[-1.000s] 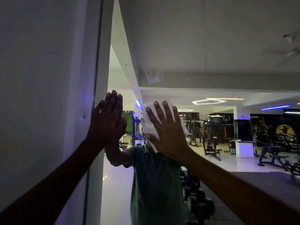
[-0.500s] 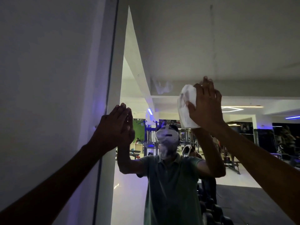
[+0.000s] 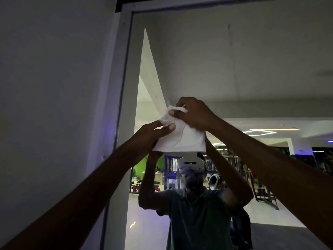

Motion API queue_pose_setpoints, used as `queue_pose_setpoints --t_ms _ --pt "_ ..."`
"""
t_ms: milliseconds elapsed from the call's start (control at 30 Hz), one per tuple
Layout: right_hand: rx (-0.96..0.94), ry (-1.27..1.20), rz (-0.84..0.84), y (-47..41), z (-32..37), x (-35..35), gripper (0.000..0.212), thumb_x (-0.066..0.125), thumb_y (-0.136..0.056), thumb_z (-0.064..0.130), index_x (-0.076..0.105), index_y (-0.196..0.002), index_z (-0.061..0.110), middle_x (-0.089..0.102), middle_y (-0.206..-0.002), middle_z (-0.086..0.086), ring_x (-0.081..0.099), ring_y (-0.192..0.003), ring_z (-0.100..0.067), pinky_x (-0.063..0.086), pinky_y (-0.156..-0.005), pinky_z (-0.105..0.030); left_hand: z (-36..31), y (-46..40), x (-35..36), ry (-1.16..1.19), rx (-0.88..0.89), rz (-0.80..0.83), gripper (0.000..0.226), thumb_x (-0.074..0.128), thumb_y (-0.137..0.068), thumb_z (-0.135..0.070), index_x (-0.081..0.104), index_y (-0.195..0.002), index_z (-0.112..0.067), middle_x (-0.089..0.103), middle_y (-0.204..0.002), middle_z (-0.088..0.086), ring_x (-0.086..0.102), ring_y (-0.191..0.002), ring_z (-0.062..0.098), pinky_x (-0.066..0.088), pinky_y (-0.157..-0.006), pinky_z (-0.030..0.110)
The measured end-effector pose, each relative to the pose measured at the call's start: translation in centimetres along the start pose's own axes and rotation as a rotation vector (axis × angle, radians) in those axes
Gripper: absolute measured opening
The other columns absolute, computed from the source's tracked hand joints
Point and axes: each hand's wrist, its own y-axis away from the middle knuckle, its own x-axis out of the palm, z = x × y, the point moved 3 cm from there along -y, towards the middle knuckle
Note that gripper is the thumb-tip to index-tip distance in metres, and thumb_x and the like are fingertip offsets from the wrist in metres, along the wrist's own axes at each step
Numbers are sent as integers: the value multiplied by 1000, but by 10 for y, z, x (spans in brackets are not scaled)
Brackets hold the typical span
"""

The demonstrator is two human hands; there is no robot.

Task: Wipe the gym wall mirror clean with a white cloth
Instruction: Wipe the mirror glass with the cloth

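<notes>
The wall mirror (image 3: 234, 60) fills the centre and right of the head view, its pale frame (image 3: 124, 87) running down the left side and across the top. A white cloth (image 3: 182, 138) hangs in front of the glass at head height, held between both hands. My left hand (image 3: 149, 136) pinches the cloth's left part with thumb and fingers. My right hand (image 3: 192, 112) grips the bunched upper corner from above. Whether the cloth touches the glass cannot be told. The reflection shows a person with raised arms below the cloth.
A plain wall (image 3: 54, 105) stands left of the mirror frame. The glass reflects the gym: ceiling lights, weight machines and a floor behind me. A faint vertical streak (image 3: 230, 42) marks the upper glass.
My left hand left the mirror frame and came right to take the cloth. My right hand stopped pressing the cloth flat and now bunches its top. The view tilted upward.
</notes>
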Motion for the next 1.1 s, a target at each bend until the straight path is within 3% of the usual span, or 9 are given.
queue_pose_setpoints --t_ms 167,267,433,500,567,633,733,933,1100 --pt "13 -177 -86 -13 7 -8 35 46 -113 38 53 -137 13 66 -116 -11 62 -114 -34 42 -87 -35 -8 -16 -22 109 -2 -289 30 75 -88 -2 72 -117 3 77 -110 20 74 -90 31 64 -75 36" --pt "-163 242 -380 -14 -8 -26 45 52 -105 35 54 -142 9 68 -122 -15 58 -119 -39 42 -95 -44 -33 -38 -57 196 103 -530 26 70 -91 1 70 -118 3 75 -104 17 73 -84 28 61 -64 31" --pt "-159 615 -376 -20 -53 -32 83 27 -94 59 42 -156 6 45 -160 -20 43 -145 -39 34 -118 -54 -98 -75 -69 -337 420 -946 45 53 -100 1 50 -145 -3 63 -130 14 60 -110 25 44 -77 19" --pt "-135 697 -350 -25 -66 -36 88 23 -95 61 32 -163 7 26 -171 -21 28 -157 -38 23 -126 -55 -123 -88 -50 -609 653 -924 55 40 -103 2 38 -157 -7 60 -142 18 59 -111 21 45 -82 23" --pt "-106 719 -367 -37 -75 -46 91 20 -93 63 29 -165 7 18 -174 -22 21 -161 -37 19 -128 -55 -129 -125 -36 -907 820 -758 63 29 -101 -16 31 -163 -9 54 -152 23 63 -121 32 54 -88 45" --pt "-85 702 -408 -51 -81 -57 92 23 -91 63 35 -162 6 23 -173 -22 27 -159 -38 21 -127 -56 -121 -174 -17 -1261 660 -508 79 16 -95 -49 18 -165 -14 28 -168 25 35 -152 44 42 -105 56" --pt "-65 713 -406 -64 -97 -57 91 23 -95 64 33 -163 5 24 -172 -24 28 -158 -40 21 -128 -59 -92 -221 15 -1484 383 -285 90 16 -96 -76 3 -169 -26 -6 -176 12 -8 -163 27 5 -126 51" --pt "-100 741 -465 -65 -116 -41 87 21 -101 64 20 -168 8 12 -175 -21 12 -163 -37 10 -131 -59 -108 -241 -17 -1249 679 -596 77 27 -95 -59 45 -153 -11 40 -163 16 39 -150 30 24 -115 46" --pt "-108 748 -486 -65 -116 -39 88 18 -101 64 15 -169 8 7 -176 -21 7 -164 -35 8 -131 -58 -154 -274 -64 -1161 478 -803 66 44 -105 -45 29 -162 -16 37 -162 20 32 -151 38 19 -121 60"
